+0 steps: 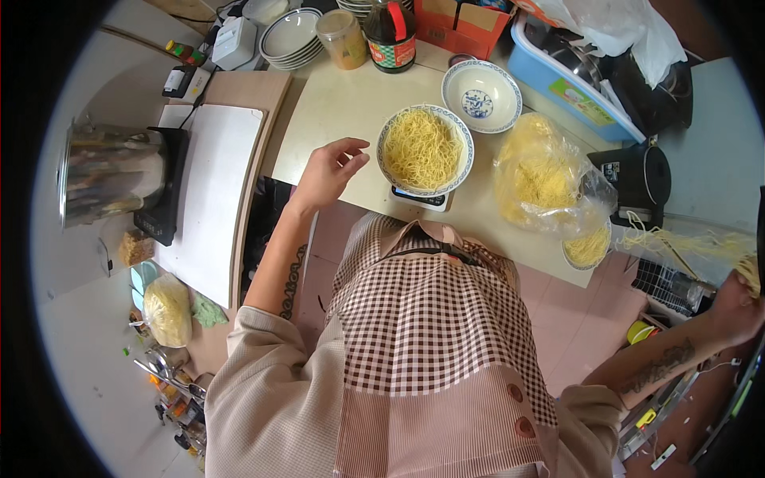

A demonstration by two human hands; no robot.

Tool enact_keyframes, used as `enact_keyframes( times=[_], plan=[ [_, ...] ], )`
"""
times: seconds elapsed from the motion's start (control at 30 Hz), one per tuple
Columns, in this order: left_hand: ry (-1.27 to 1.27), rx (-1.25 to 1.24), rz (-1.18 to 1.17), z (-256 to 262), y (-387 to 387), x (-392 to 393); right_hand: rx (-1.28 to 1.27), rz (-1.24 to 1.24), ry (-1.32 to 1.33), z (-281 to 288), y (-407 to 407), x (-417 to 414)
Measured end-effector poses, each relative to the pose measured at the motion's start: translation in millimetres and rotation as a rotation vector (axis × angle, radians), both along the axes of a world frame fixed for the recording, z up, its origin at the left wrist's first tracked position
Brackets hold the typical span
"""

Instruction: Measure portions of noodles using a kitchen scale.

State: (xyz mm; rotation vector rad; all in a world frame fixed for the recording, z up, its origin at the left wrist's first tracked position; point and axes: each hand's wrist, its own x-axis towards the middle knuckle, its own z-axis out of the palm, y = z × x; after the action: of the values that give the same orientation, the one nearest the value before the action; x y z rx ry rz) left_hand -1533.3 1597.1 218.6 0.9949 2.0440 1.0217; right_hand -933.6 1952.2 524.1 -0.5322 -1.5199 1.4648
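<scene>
A patterned bowl heaped with thin yellow noodles rests on a small kitchen scale. Just left of its rim hovers my left hand, empty, thumb and fingers slightly apart. At the far right edge, my right hand grips a bunch of yellow noodles, partly cut off by the picture's rim. Loose, blurred strands trail leftward from around it. A clear plastic bag of noodles sits on the table, with a smaller bowl of noodles at the corner below it.
Behind the scale lies a white bowl with a blue motif. Stacked plates, a plastic jar and a dark sauce jug line the back. A blue bin stands back right; a steel pot is at left.
</scene>
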Motion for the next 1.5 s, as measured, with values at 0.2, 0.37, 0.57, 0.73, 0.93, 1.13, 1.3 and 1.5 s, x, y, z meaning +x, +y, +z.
enact_keyframes(
  times=[0.2, 0.37, 0.57, 0.73, 0.93, 1.13, 1.3, 1.5],
  plan=[
    [0.025, 0.023, -0.040, 16.6, 26.0, 35.8, 0.392, -0.601, -1.040, -195.5, -27.2, -23.3],
    [-0.025, 0.068, -0.096, 14.5, 35.8, 52.9, 0.490, -0.294, -1.535, -347.6, -56.3, -16.6],
    [0.082, 0.010, -0.035, 19.4, 18.3, 50.6, -0.057, -0.341, -1.166, -321.5, -147.9, -126.0],
    [0.124, -0.087, -0.063, 31.0, 8.7, 56.6, 0.313, 0.159, -0.986, -414.8, -207.8, -226.4],
    [0.229, -0.045, -0.130, 29.8, -13.7, 47.8, 0.465, 0.207, -1.225, -456.4, -188.3, -298.3],
    [0.152, -0.073, -0.048, 22.3, -28.9, 35.8, 0.606, 0.202, -1.270, -474.3, -194.0, -306.4],
    [0.116, -0.088, -0.090, 19.9, -16.6, 35.9, 0.536, 0.175, -1.278, -467.2, -198.2, -310.7],
    [0.071, -0.061, -0.145, 17.0, 7.2, 43.7, 0.666, 0.187, -1.232, -471.5, -200.6, -307.0]
  ],
)
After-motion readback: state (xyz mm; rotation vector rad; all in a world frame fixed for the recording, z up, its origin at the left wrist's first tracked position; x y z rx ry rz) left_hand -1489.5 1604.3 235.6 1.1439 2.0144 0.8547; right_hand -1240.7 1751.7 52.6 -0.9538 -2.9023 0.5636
